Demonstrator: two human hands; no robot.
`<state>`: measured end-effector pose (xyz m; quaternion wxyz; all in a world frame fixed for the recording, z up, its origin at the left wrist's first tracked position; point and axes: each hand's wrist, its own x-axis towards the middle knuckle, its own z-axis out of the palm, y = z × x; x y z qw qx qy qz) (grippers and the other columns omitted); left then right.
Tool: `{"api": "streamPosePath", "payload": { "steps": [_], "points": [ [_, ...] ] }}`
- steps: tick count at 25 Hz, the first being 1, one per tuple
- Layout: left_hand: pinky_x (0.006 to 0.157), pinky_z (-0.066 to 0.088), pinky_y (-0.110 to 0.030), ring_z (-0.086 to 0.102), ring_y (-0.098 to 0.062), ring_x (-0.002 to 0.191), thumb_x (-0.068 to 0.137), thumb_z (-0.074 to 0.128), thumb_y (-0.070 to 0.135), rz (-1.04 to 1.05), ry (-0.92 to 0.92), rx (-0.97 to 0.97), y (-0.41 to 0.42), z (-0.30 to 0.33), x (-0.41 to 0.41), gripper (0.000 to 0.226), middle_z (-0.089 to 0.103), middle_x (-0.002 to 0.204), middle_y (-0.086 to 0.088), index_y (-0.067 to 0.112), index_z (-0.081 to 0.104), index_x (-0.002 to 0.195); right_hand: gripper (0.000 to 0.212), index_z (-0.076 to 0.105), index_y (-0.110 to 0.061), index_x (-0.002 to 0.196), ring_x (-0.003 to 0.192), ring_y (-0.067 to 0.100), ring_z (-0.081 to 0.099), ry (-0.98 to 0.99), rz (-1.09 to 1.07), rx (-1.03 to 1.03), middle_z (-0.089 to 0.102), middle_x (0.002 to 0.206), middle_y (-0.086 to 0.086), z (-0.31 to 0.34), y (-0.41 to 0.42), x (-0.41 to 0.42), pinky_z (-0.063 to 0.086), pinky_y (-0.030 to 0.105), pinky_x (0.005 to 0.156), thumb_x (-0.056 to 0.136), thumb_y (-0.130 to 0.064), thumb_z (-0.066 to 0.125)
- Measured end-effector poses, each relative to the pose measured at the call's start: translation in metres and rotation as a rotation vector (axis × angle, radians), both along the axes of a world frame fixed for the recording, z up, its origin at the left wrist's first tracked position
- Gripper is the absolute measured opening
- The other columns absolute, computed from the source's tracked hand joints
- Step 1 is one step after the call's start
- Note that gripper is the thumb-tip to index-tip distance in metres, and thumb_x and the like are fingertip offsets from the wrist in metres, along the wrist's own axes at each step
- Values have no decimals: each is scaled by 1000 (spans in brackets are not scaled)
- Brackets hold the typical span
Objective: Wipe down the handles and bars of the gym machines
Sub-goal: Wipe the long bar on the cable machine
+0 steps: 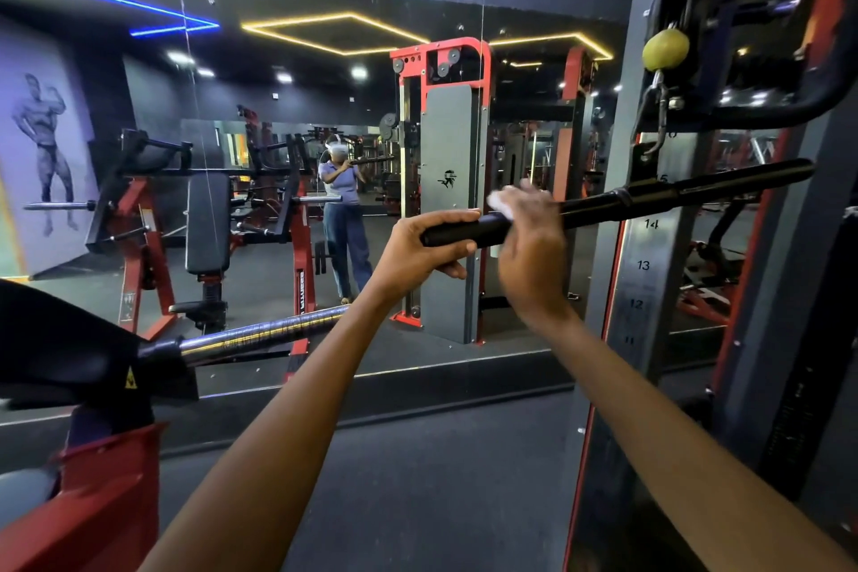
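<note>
Left hand wrapped around the near end of the black bar, likely steadying it where it hangs from the cable machine. Right hand curled over the bar just beside, pressing a white cloth against it to wipe. Cloth mostly hidden under blurred fingers; bar's far end lost behind the frame.

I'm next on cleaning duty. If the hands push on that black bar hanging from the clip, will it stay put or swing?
The bar probably swings and tilts: it seems to hang from a single clip. That may be why the left hand grips its end while the right hand presses the cloth. It looks rigid.
</note>
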<state>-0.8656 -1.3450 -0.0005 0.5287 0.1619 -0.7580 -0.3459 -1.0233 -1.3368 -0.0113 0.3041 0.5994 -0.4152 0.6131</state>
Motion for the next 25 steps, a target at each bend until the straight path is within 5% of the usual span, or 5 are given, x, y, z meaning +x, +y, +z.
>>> {"api": "streamPosePath", "payload": {
  "steps": [3,10,19,22,25],
  "points": [
    [60,58,-21,68,-11,65,81,67,-9,0,16,23,3,0,0,46,66,98,-5,9,59,122,44,51,0,129,134,25,38,257,77,-28,52,134,15,-4,-4,-8,24,37,116,89,10,36],
    [77,60,-33,66,-24,101,81,70,-3,-15,-2,42,-1,3,3,41,57,120,-17,3,61,120,50,37,-3,139,142,26,23,-139,-40,-73,38,146,15,-25,-12,-15,23,46,116,92,11,28],
    [83,57,-31,64,-15,105,75,74,-1,56,-77,-19,3,12,17,48,64,112,-8,15,61,118,66,25,-6,143,143,25,15,645,-31,-129,25,150,10,-21,-10,-23,18,44,117,85,23,40],
    [81,58,-31,63,-22,108,77,74,3,92,-50,-29,7,9,12,46,61,117,-11,10,60,120,59,29,-10,145,142,27,21,298,-29,-68,22,154,4,-36,-1,-60,30,50,111,93,17,31],
    [88,55,-25,62,-3,99,71,76,23,186,-57,-130,9,8,7,50,64,108,4,14,61,118,46,36,-5,142,136,23,37,-664,169,-16,33,149,9,-35,4,-56,40,39,107,97,4,31]
  ]
}}
